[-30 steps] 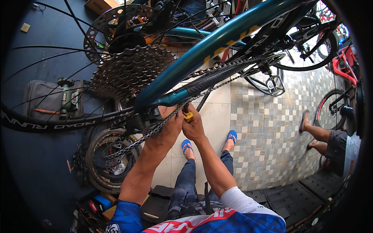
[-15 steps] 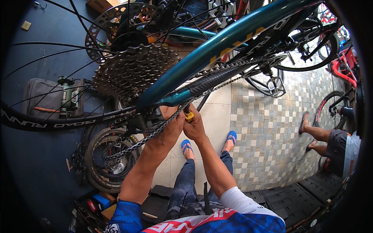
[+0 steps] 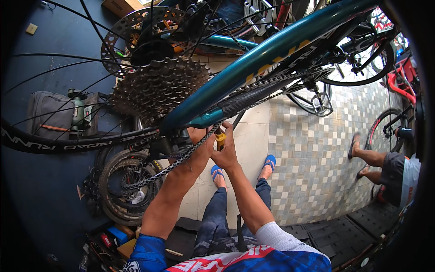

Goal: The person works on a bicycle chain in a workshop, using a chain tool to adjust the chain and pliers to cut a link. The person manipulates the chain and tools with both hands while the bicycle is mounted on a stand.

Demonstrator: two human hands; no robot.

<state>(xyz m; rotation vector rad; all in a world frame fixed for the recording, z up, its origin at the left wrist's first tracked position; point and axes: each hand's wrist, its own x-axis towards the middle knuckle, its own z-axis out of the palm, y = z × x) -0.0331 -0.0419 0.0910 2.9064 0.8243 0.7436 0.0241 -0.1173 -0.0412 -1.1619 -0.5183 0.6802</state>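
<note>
Your right hand has its grip closed around a small yellow tool, just under the teal bike frame. Your left hand sits right beside it, touching the bike chain, but you cannot tell if that grip is closed. The chain runs down and left from your grip. The gear stack is above it.

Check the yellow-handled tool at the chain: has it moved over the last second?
No. The yellow-handled tool sits at the same spot under the teal chainstay, with the right hand on it and the left hand beside the chain.
</note>
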